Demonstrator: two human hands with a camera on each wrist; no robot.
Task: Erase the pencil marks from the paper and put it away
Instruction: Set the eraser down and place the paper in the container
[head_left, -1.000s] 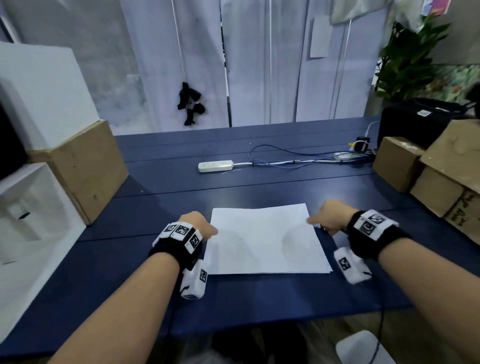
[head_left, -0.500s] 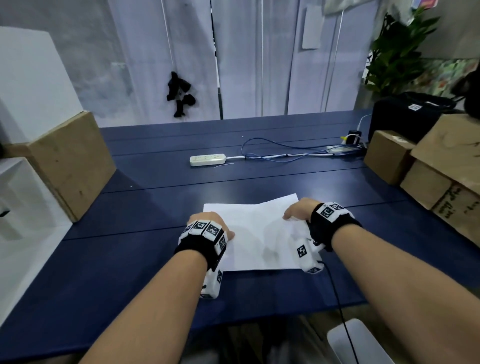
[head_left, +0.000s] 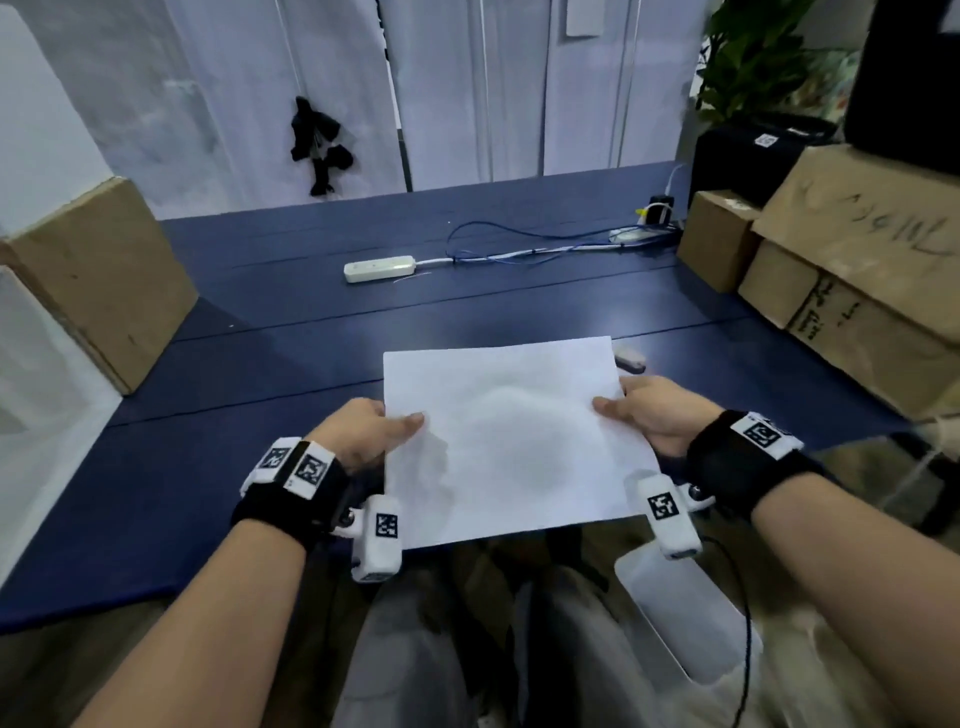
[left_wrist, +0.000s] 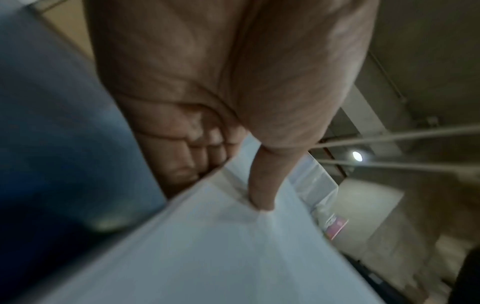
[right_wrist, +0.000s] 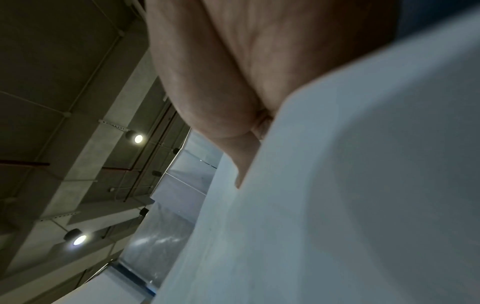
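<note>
A white sheet of paper (head_left: 509, 436) is held up off the blue table (head_left: 260, 364), tilted toward me, with no marks that I can make out. My left hand (head_left: 384, 423) pinches its left edge, thumb on top and fingers beneath. My right hand (head_left: 623, 402) pinches the right edge the same way. In the left wrist view the thumb (left_wrist: 262, 195) presses on the paper (left_wrist: 207, 246). The right wrist view shows the thumb (right_wrist: 244, 156) on the sheet (right_wrist: 337, 205). A small white eraser (head_left: 629, 358) lies on the table just past the paper's far right corner.
Cardboard boxes (head_left: 852, 280) are stacked along the right, and a brown box (head_left: 98, 280) stands at the left beside white shelving. A white power strip (head_left: 379, 267) with cables lies farther back. A white bin (head_left: 685, 618) sits below the table's near edge at the right.
Both hands moved onto the paper's side edges and took hold of it. The sheet has come up off the table and toward me. The eraser now lies uncovered on the table.
</note>
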